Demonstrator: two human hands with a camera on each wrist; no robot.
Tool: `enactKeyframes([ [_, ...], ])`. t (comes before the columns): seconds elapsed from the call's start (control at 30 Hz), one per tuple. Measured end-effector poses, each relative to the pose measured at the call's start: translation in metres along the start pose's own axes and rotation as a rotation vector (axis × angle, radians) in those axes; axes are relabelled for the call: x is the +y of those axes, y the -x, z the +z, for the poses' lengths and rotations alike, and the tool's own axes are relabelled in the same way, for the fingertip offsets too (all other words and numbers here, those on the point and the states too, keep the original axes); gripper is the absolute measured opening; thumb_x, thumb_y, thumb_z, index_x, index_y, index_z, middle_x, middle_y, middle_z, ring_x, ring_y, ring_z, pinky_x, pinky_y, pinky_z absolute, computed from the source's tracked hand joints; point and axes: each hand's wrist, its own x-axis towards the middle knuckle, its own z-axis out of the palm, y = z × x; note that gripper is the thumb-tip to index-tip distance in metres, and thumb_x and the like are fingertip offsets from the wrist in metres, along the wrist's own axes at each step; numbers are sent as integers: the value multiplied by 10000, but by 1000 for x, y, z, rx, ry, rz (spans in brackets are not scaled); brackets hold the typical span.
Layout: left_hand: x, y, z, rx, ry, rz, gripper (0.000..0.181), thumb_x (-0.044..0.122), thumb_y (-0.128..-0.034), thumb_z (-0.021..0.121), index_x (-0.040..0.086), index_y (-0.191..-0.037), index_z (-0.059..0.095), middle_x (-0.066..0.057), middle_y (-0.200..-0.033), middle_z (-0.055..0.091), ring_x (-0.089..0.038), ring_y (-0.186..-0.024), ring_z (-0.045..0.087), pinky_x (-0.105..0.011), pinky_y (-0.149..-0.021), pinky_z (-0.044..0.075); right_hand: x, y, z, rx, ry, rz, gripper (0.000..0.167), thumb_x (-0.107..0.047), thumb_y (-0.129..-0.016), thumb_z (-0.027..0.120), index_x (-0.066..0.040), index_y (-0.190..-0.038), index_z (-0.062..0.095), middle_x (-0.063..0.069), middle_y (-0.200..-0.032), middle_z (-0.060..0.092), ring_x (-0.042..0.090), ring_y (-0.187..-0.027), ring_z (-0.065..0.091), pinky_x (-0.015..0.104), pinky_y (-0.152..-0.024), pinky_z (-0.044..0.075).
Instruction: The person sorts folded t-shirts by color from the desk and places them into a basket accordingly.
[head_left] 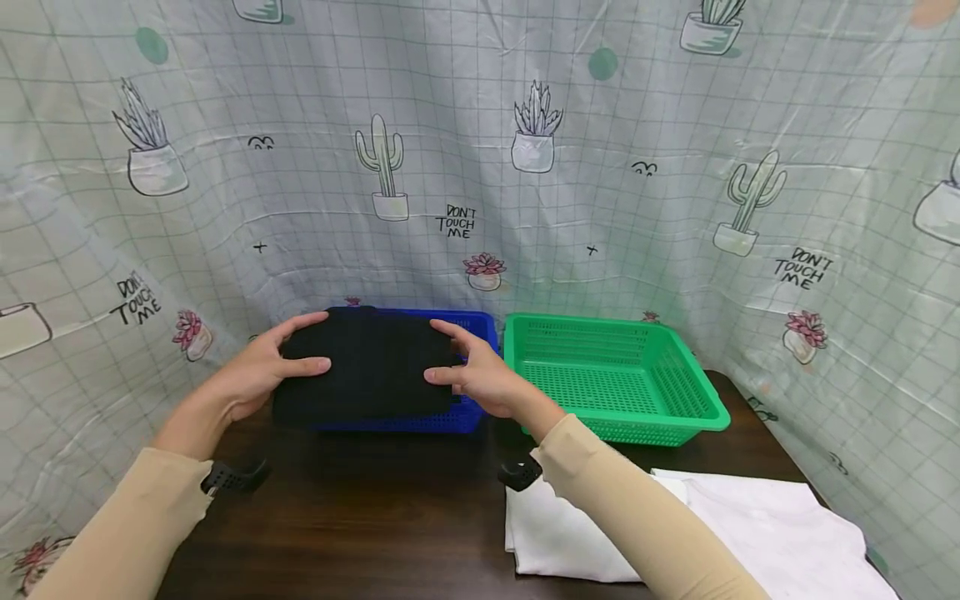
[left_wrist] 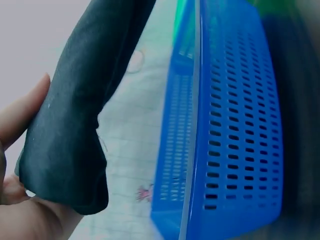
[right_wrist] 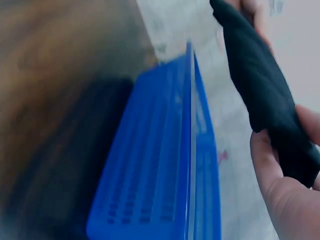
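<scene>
**Black cloth (head_left: 375, 367) is spanning both your hands, above the blue basket (left_wrist: 235, 125)**

Your left hand (head_left: 251, 371) is gripping its left end, your right hand (head_left: 483, 375) its right end; fingers (head_left: 306, 366) are pinching folded fabric, thumbs on the side facing you. Neither hand is sitting nearer: cloth is lying straight between them. Long axis is running left-right, roughly parallel to the basket's front rim. Broad face is facing you; no distinct leading end. Wrist views are showing a gap above the rim. Head view: cloth is covering the basket's left and middle, its right end stopping short of the basket's right side.
</scene>
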Motion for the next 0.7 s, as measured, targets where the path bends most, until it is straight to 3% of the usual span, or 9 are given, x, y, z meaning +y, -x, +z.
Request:
enactKeyframes([
  [0.17, 1, -39, 2, 36, -7, -23, 887, 234, -1021, 754, 293, -1719, 209, -135, -1762, 117, -382, -1427, 442, -324, -957, 552, 6, -24, -21, 52, 19, -13, 794, -17, -1011, 709, -311, -1661, 358, 152, -1562, 424, 326, -1236, 653, 443, -942, 610],
  [0.37, -14, -77, 3, 71, -13, -58, 872, 168, -1015, 752, 251, -1715, 238, -151, -1776, 40, -421, -1531, 305, -468, -1120, 443, 20, -46, -33, 98, 59, 39, 813, -6, -1019, 690, -295, -1681, 318, 164, -1643, 339, 283, -1160, 642, 369, -903, 579],
  [0.53, -32, -95, 8, 45, -20, -90, 859, 111, -1022, 728, 213, -1716, 232, -183, -1769, 46, -448, -1558, 237, -580, -1223, 312, 32, -55, -37, 114, 85, 119, 843, 44, -1021, 657, -277, -1698, 272, 158, -1721, 227, 308, -1200, 642, 469, -1011, 556],
  [0.7, -44, -103, 8, 43, -31, -113, 865, 98, -1027, 715, 199, -1721, 208, -197, -1772, 7, -482, -1589, 150, -642, -1263, 198, 42, -66, -38, 114, 74, 148, 843, 54, -1027, 640, -274, -1702, 257, 182, -1652, 381, 333, -1185, 661, 490, -1017, 554],
])
